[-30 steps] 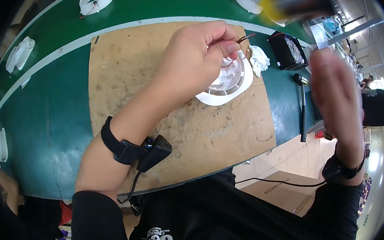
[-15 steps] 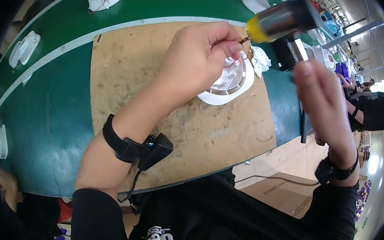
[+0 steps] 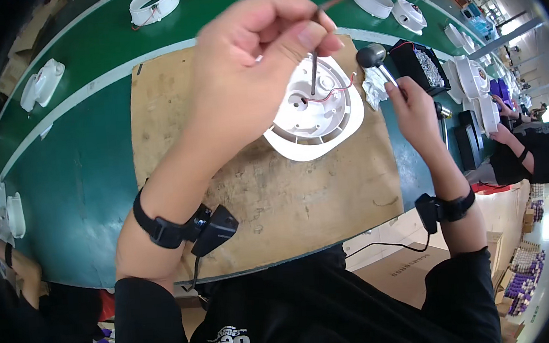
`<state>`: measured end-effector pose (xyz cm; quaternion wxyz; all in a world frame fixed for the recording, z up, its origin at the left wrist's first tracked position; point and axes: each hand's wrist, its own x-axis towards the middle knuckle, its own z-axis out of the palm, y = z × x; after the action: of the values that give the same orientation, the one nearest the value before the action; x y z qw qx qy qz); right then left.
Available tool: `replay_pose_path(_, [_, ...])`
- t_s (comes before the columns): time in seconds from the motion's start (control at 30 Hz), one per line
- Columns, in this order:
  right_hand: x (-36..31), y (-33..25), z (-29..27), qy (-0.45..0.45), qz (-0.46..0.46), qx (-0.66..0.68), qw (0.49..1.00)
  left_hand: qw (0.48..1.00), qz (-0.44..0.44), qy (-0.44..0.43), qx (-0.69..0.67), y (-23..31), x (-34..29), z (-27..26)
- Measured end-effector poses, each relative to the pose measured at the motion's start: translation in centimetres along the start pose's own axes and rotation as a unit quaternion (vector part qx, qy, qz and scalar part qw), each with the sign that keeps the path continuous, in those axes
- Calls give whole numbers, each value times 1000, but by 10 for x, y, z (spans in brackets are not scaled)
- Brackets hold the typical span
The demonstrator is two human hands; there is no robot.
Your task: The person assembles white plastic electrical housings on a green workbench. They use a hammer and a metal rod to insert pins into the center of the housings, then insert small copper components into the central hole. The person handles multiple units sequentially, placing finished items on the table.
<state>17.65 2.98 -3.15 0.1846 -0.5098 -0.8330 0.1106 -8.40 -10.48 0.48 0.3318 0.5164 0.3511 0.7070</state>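
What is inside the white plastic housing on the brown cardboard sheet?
A thin red wire, dark strand and small white posts show; the left hand hides the upper left of the housing, contents unseen.

Past the pale edging of my green tabletop [image 3: 70, 200], I see a white ring-shaped part [image 3: 144, 16] ahead, and a white moulded piece [image 3: 45, 83] over to my left. Toward my right, a crumpled white tissue [image 3: 374, 90] lies near a black box [image 3: 407, 63] holding small shiny pieces [image 3: 429, 66]. Farther right is a co-worker [image 3: 534, 154] in black; below me, a brown carton [image 3: 391, 267].
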Motion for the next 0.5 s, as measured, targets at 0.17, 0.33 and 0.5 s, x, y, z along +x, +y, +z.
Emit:
replay_pose_path(0.17, [14, 24, 44, 63, -75, -45, 994, 983, 113, 35, 140, 34, 13, -36])
replay_pose_path(0.33, [19, -8, 38, 220, -208, -77, 950, 873, -139, 13, 468, 24, 1, -54])
replay_pose_path(0.5, [1, -59, 5, -309, 49, 369, 875, 826, -346, -81, 437, 17, 6, -50])
